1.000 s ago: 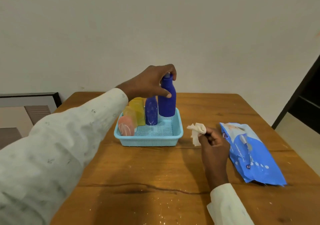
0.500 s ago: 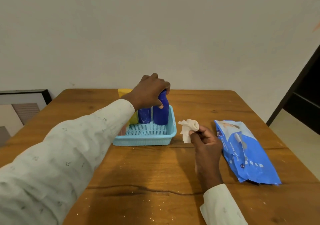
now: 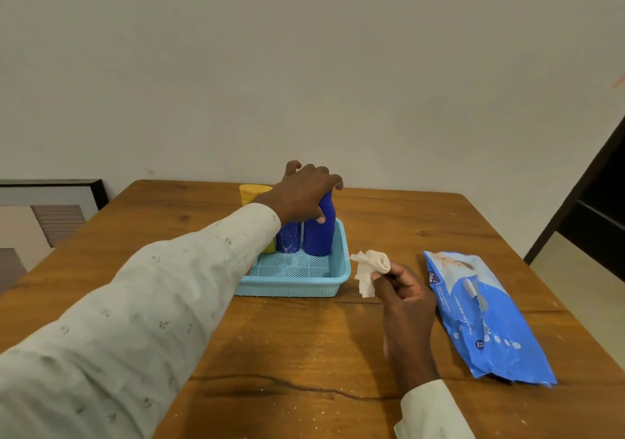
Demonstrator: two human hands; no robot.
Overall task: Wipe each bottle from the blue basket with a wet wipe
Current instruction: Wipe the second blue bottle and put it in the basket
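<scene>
The light blue basket [image 3: 333, 278] stands mid-table. A tall dark blue bottle [image 3: 319, 239] stands upright in its far right corner, and my left hand [image 3: 304, 195] wraps over its top. A shorter blue bottle [image 3: 288, 240] stands just left of it. A yellow bottle [image 3: 253, 193] shows behind my left wrist; my sleeve hides the basket's left side. My right hand [image 3: 406, 300] rests on the table right of the basket, pinching a crumpled white wet wipe [image 3: 368, 266].
A blue wet-wipe pack [image 3: 480, 313] lies flat on the wooden table [image 3: 304, 354] to the right of my right hand. A pale wall rises behind the table. A dark door frame [image 3: 585, 201] stands at the far right, and a framed panel [image 3: 50, 201] at the left.
The tall blue bottle has gone down from above the basket to stand in its far right corner, with my left hand still over its top. My right hand kept the wipe in place.
</scene>
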